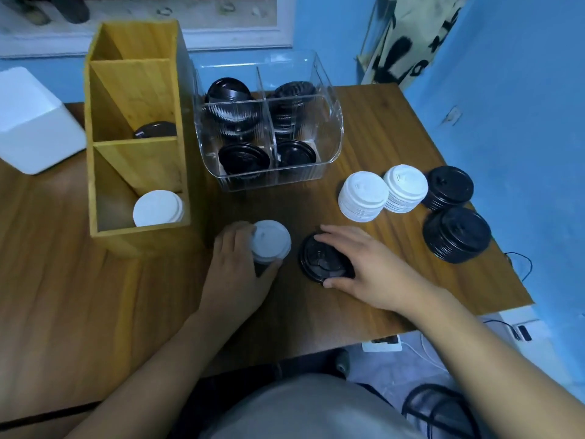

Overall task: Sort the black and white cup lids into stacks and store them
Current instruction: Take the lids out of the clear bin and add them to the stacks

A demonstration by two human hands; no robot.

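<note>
Wooden store: your tall three-compartment wooden box (pixel 142 239) stands at the left. White round lids (pixel 157 208) sit in its near compartment and a dark round lid (pixel 155 129) in the middle one. The far compartment's floor is hidden.
Clear store: the clear ribbed plastic bin (pixel 332 134), just right of the box, holds black round lids (pixel 243 158) in both halves.
Left hand: your left hand (pixel 234 264) curls its fingers round a short stack topped by a white domed plastic lid (pixel 272 239), near centre. Something dark shows beneath.
Right hand: your right hand (pixel 370 267) spans a single flat black plastic lid (pixel 319 258) on the brown wood-grain table (pixel 63 248), fingers spread over its far rim, thumb on the near rim.
Awaiting storage: two white lid stacks (pixel 362 198) and two black lid stacks (pixel 456 234) stand at the right.
Progress: judged about midway. Sorting looks nearly done, but the four stacks and both handled items remain unstored.
</note>
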